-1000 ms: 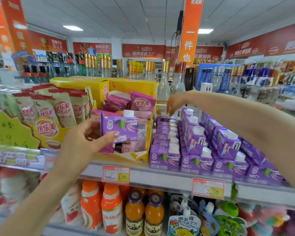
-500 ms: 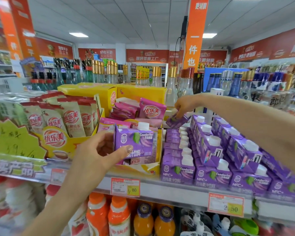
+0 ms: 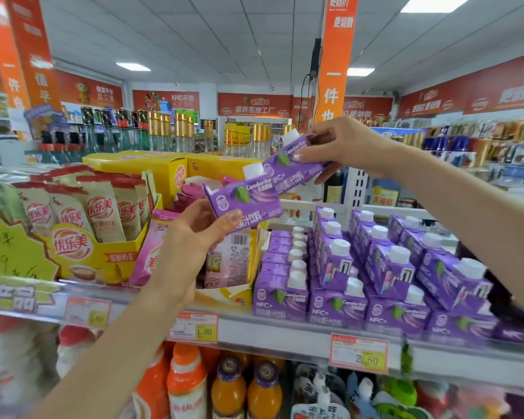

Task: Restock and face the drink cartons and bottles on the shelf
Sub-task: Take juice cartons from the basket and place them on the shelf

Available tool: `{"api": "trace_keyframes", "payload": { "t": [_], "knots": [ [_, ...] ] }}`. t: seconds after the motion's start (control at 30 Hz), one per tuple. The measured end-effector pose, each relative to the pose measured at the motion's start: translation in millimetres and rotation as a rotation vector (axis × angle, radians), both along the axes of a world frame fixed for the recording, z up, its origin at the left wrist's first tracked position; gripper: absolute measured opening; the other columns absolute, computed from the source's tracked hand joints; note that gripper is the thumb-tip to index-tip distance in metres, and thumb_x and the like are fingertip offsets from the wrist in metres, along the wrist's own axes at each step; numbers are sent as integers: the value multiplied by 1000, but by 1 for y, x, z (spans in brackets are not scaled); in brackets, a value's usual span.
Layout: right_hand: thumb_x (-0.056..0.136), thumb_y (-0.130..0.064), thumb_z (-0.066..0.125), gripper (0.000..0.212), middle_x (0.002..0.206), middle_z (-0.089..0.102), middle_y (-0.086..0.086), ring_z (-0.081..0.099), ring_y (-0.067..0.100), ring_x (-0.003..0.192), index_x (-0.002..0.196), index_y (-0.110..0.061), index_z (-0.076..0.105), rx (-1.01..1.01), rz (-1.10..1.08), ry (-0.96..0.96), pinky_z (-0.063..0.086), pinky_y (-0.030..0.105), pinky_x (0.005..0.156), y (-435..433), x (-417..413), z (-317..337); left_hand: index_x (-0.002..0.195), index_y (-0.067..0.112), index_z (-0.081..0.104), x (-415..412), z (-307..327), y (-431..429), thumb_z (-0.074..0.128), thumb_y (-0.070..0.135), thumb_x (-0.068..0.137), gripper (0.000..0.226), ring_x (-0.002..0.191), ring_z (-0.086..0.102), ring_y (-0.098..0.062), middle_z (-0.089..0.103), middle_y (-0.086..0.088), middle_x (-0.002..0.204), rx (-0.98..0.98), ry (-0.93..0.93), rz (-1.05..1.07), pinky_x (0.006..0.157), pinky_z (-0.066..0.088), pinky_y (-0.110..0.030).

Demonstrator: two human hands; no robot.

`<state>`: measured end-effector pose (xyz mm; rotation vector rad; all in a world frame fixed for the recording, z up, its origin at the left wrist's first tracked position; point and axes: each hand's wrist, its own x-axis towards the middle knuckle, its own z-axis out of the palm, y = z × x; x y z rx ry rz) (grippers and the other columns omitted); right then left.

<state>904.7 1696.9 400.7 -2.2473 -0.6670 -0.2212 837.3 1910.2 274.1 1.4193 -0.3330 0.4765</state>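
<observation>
My left hand (image 3: 194, 231) grips a purple drink carton (image 3: 248, 198) with a white cap, held tilted in the air in front of the shelf. Just above and to its right, my right hand (image 3: 342, 146) pinches a second purple carton (image 3: 291, 167), also tilted, its lower end close to the first carton's cap. Below them, rows of the same purple cartons (image 3: 369, 276) stand on the upper shelf (image 3: 285, 331), several stacked two high at the right. On the shelf underneath stand orange juice bottles (image 3: 242, 391).
A yellow display box of milk-tea sachets (image 3: 82, 234) and pink packets (image 3: 152, 252) fills the shelf to the left of the cartons. Price tags (image 3: 359, 353) line the shelf edge. Glass bottles (image 3: 167, 131) stand in rows behind. An orange banner (image 3: 335, 55) hangs above.
My right hand has lifted a purple carton from the back of the shelf rows up and forward. My left hand has raised its carton higher, towards the other one.
</observation>
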Motion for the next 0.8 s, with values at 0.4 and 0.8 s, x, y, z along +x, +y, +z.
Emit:
{"api": "trace_keyframes", "payload": {
  "t": [0.4,0.8],
  "knots": [
    [79,-12,74,15,56,65,-12,61,-2,54,92,-8,68,203,33,-16,48,12,53,-12,-45,-54,95,22,65,-16,-19,-17,65,29,66,30,73,61,3,71,15,83,-29,90,-86,72,41,-24],
    [67,-28,78,32,79,70,9,64,13,73,92,-10,69,253,77,63,51,24,68,-16,-50,-63,95,23,63,-28,-24,-21,64,27,67,28,75,62,3,70,17,81,-14,81,-61,71,45,-17]
  ]
}}
